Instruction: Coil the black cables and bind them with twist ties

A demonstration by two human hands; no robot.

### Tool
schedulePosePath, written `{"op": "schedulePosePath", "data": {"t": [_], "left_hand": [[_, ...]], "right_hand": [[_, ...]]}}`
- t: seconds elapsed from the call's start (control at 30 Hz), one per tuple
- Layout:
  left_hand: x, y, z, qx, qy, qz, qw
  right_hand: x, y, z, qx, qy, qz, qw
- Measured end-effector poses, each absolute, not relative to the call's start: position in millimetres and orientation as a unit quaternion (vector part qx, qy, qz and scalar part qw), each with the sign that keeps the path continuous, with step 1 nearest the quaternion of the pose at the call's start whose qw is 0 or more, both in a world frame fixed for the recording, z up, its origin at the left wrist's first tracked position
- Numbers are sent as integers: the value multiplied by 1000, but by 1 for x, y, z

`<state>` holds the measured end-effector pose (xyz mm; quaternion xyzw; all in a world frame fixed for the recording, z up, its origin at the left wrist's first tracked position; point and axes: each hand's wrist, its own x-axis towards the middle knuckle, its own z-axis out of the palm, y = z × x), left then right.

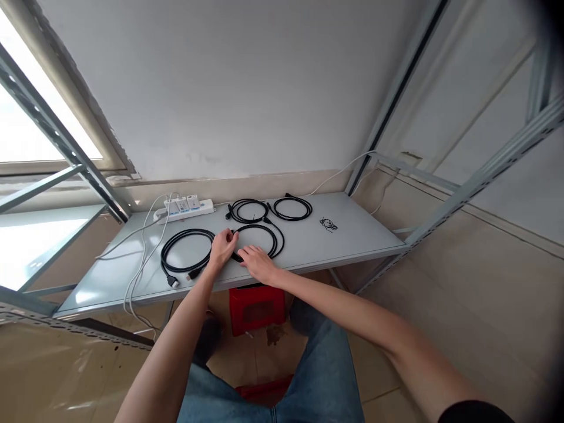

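While the left hand pinches the near-left rim of the middle black cable coil, fingers closed on the cord, the right hand rests flat and open on that coil's near edge at six o'clock. Its loop spreads toward one o'clock from both hands on the bench; another coil lies at nine o'clock.
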<state>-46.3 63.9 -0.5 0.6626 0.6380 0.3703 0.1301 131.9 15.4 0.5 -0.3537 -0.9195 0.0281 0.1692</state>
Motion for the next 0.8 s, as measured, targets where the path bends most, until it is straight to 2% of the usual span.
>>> {"op": "schedulePosePath", "data": {"t": [0.1, 0.2, 0.37, 0.47, 0.63, 0.8], "left_hand": [[-45, 62, -1, 684, 634, 345, 109], [-42, 60, 1, 717, 618, 312, 77], [-42, 64, 0, 739, 599, 298, 79], [-46, 67, -5, 734, 596, 312, 94], [-47, 69, -8, 734, 602, 301, 90], [-46, 70, -7, 733, 609, 291, 86]], "right_hand": [[158, 34, 12, -302, -934, -14, 189], [228, 61, 24, -298, -930, -58, 205], [385, 113, 18, -570, -751, -75, 325], [448, 131, 3, -748, -572, -3, 338], [469, 138, -19, -768, -558, 38, 312], [446, 139, -15, -759, -529, 96, 368]]}}
